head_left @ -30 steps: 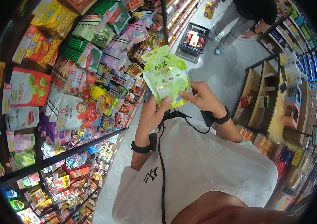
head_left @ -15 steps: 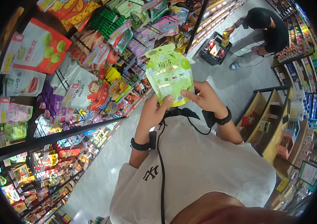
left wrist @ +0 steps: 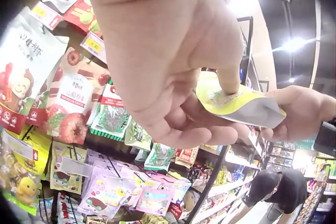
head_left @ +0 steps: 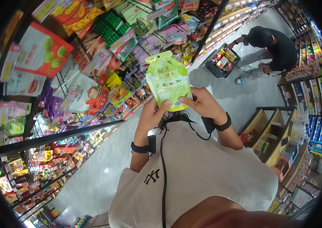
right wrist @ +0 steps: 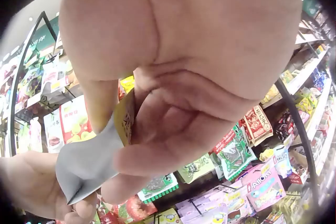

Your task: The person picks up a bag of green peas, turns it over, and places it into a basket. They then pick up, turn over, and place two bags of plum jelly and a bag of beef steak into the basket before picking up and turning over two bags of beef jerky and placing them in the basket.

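A light green snack pouch (head_left: 170,85) with Chinese lettering and fruit pictures is held upright between both hands, in front of the chest. My left hand (head_left: 151,117) pinches its lower left corner, thumb on the printed face and fingers behind. On the lower right corner my right hand (head_left: 208,105) pinches it the same way, its thumb beside the barcode. The left wrist view shows the pouch (left wrist: 231,100) edge-on, with the left thumb pressed on top of it. In the right wrist view its silvery bottom (right wrist: 92,163) bulges between the two hands.
Hanging snack bags (head_left: 87,93) fill the rack on the left, behind a black rail (head_left: 58,138). Farther ahead, a person in black (head_left: 278,51) bends over a black shopping basket (head_left: 212,70) on the floor. Wooden shelves (head_left: 269,131) stand to the right.
The head view has swung, bringing the other person and basket further in. That person's yellow box has gone down into the basket. Both hands keep their grip; the pouch sits slightly lower.
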